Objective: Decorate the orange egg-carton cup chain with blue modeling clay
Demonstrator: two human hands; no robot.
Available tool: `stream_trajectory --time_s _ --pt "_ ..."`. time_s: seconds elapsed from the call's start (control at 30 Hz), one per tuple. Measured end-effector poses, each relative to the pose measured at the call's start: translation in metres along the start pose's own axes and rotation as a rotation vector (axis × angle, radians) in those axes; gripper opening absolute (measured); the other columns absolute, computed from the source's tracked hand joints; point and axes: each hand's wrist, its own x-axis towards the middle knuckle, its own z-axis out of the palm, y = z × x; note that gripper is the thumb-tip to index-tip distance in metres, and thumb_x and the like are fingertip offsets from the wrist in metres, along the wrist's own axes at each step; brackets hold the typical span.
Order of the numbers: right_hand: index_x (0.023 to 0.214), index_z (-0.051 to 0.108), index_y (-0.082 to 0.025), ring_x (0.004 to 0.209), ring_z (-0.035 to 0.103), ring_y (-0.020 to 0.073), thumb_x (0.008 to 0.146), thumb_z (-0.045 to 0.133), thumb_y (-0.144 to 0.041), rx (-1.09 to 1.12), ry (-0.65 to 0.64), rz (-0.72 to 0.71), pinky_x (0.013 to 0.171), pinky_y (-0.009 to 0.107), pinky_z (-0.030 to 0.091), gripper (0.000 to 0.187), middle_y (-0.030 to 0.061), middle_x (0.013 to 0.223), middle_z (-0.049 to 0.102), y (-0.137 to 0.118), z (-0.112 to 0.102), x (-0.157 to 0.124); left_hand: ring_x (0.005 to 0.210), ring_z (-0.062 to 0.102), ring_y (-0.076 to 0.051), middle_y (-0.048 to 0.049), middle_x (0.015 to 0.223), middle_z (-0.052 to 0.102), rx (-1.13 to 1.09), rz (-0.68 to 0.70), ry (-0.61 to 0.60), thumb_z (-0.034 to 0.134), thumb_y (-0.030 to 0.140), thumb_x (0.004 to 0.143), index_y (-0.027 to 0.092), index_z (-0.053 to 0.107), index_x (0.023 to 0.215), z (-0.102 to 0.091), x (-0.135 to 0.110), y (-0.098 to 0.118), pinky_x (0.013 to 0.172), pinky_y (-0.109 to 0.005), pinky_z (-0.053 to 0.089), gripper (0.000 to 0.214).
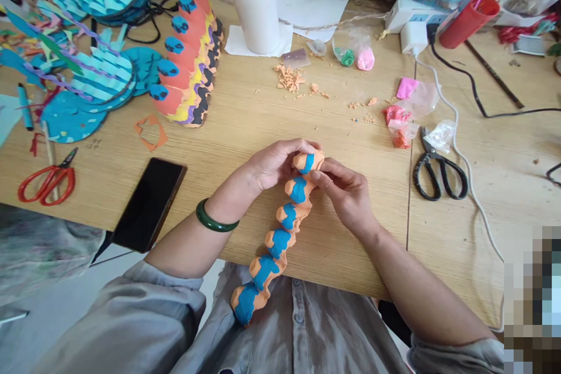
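Between my hands is a long strip of egg carton (279, 239), covered in orange clay with a blue patch on each of its several bumps. It slants from the table edge area down over my lap. My left hand (283, 162) grips the far end from the left, its fingertips partly hidden behind the last bump. From the right, my right hand (346, 190) pinches the edge beside the same bump, thumb on the orange surface. A dark green bangle (215, 219) circles my left forearm.
A decorated egg-carton piece (189, 52) stands beyond my left hand. Near it lie a phone (149, 204), red-handled scissors (47, 178) and blue round crafts (72, 118). Black scissors (438, 169), clay packets (400, 123) and a white cable (460, 146) are rightward. A white bottle (255, 9) stands behind.
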Motion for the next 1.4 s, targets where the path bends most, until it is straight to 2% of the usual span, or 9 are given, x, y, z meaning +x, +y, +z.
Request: stream_trajectory --time_s 0.2,0.4,0.53,0.63,0.87,0.97,1.07,1.23,1.4 --pt "0.089 0.08 -0.026 0.085 0.066 0.0173 0.088 0.08 -0.042 0.028 0.025 0.01 0.075 0.031 0.059 0.016 0.0013 0.092 0.073 -0.003 -0.001 -0.001 0.068 0.063 -0.017 -0.0036 0.074 0.071 0.048 0.068 -0.126 0.07 0.051 0.078 0.016 0.075 0.087 -0.001 0.001 0.0 0.064 -0.03 0.05 0.036" --pt "0.089 0.08 -0.027 0.08 0.067 0.0161 0.084 0.083 -0.046 0.079 0.04 0.087 0.074 0.031 0.059 0.02 0.0001 0.089 0.074 0.0 -0.002 0.0 0.066 0.06 -0.013 -0.0003 0.07 0.067 0.141 0.103 -0.157 0.081 0.031 0.07 0.018 0.076 0.085 -0.004 -0.001 0.001 0.067 -0.027 0.05 0.021" --pt "0.096 0.081 -0.029 0.081 0.069 0.0156 0.086 0.081 -0.045 0.208 0.018 0.174 0.077 0.03 0.059 0.019 -0.0006 0.092 0.078 0.002 -0.003 0.002 0.066 0.061 -0.014 -0.0008 0.072 0.069 0.075 0.04 -0.116 0.083 0.026 0.068 0.019 0.08 0.09 -0.006 -0.001 0.004 0.063 -0.026 0.05 0.024" --pt "0.091 0.081 -0.027 0.079 0.069 0.0162 0.084 0.082 -0.047 0.22 0.016 0.211 0.077 0.032 0.059 0.022 -0.0002 0.087 0.078 0.002 -0.005 0.004 0.066 0.062 -0.015 -0.0013 0.073 0.07 0.048 0.022 -0.121 0.082 0.025 0.068 0.019 0.081 0.092 -0.007 -0.001 0.004 0.064 -0.027 0.05 0.025" --pt "0.093 0.08 -0.028 0.079 0.068 0.0166 0.085 0.08 -0.046 0.171 0.053 0.186 0.078 0.032 0.057 0.02 -0.0007 0.086 0.077 0.002 -0.009 0.003 0.057 0.051 -0.014 -0.0004 0.06 0.058 0.129 0.101 -0.156 0.076 0.054 0.079 0.02 0.081 0.086 -0.009 0.003 0.002 0.06 -0.029 0.045 0.035" --pt "0.085 0.078 -0.027 0.075 0.066 0.0161 0.085 0.08 -0.048 0.168 0.058 0.18 0.076 0.032 0.057 0.021 -0.0011 0.081 0.075 0.001 -0.008 0.003 0.062 0.054 -0.013 -0.0001 0.066 0.064 0.151 0.104 -0.174 0.084 0.044 0.071 0.021 0.08 0.082 -0.011 0.005 0.002 0.06 -0.027 0.043 0.026" --pt "0.08 0.077 -0.026 0.072 0.065 0.0155 0.087 0.078 -0.051 0.176 0.043 0.178 0.072 0.03 0.056 0.026 -0.001 0.078 0.074 0.001 -0.006 0.004 0.068 0.059 -0.013 0.0002 0.073 0.068 0.121 0.058 -0.209 0.087 0.035 0.067 0.021 0.08 0.088 -0.013 0.007 0.001 0.066 -0.027 0.046 0.026" --pt "0.085 0.078 -0.026 0.075 0.071 0.0188 0.084 0.08 -0.052 0.255 0.022 0.257 0.073 0.034 0.06 0.026 0.0016 0.084 0.079 0.004 -0.007 0.009 0.057 0.048 -0.008 0.0022 0.067 0.062 0.011 0.03 -0.228 0.085 0.023 0.068 0.019 0.079 0.094 -0.017 0.012 0.0 0.059 -0.024 0.041 0.027" --pt "0.098 0.079 -0.022 0.093 0.076 0.0233 0.081 0.079 -0.05 0.344 0.008 0.362 0.083 0.036 0.062 0.032 0.0064 0.102 0.083 0.011 -0.014 0.015 0.053 0.04 -0.004 0.0052 0.064 0.053 -0.01 0.072 -0.239 0.086 0.018 0.069 0.015 0.077 0.099 -0.017 0.015 -0.001 0.057 -0.02 0.037 0.031"
